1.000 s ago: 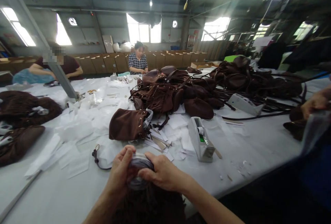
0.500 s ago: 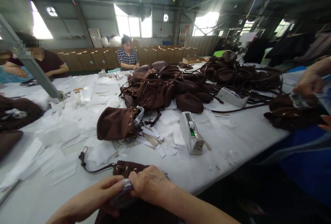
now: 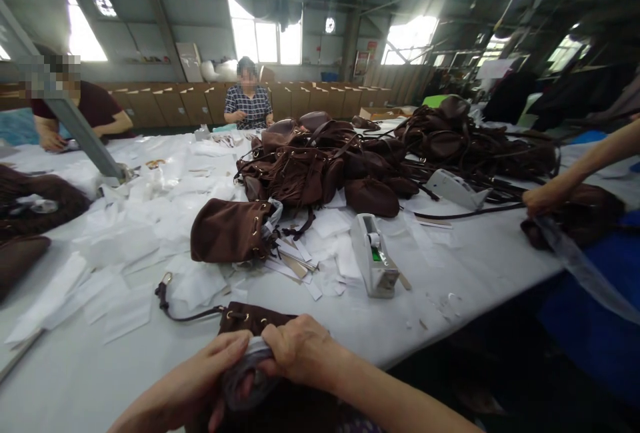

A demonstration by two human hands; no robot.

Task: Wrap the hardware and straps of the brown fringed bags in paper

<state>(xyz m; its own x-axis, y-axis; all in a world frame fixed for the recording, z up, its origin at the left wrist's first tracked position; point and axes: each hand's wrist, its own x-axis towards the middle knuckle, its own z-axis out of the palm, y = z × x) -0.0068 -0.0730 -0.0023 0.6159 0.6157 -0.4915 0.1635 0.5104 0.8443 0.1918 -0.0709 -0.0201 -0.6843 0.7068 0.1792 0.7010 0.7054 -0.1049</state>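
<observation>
At the table's near edge, my left hand point(image 3: 227, 360) and my right hand point(image 3: 300, 350) are close together, both closed on a roll of clear plastic wrapping point(image 3: 245, 380). Thumbs and fingers pinch its upper edge from either side. Under and behind them is a dark brown drawstring bag point(image 3: 257, 316) with gold eyelets; my arms hide most of its body. A thin brown strap point(image 3: 187, 318) with a gold clasp runs from it to the left. Another brown drawstring bag point(image 3: 227, 230) lies on its side farther back, plastic showing at its mouth.
A grey tape dispenser point(image 3: 373, 256) stands right of centre, a second dispenser point(image 3: 457, 190) behind it. Brown bags point(image 3: 300, 166) are heaped mid-table. White paper sheets point(image 3: 130, 240) cover the left. A co-worker's hand point(image 3: 547, 200) is at a bag on the right. Two people sit across.
My hands shift slightly right and the plastic roll's coiled end now shows more clearly between them. The co-worker's arm at right has moved left, with a clear strip hanging below the hand.
</observation>
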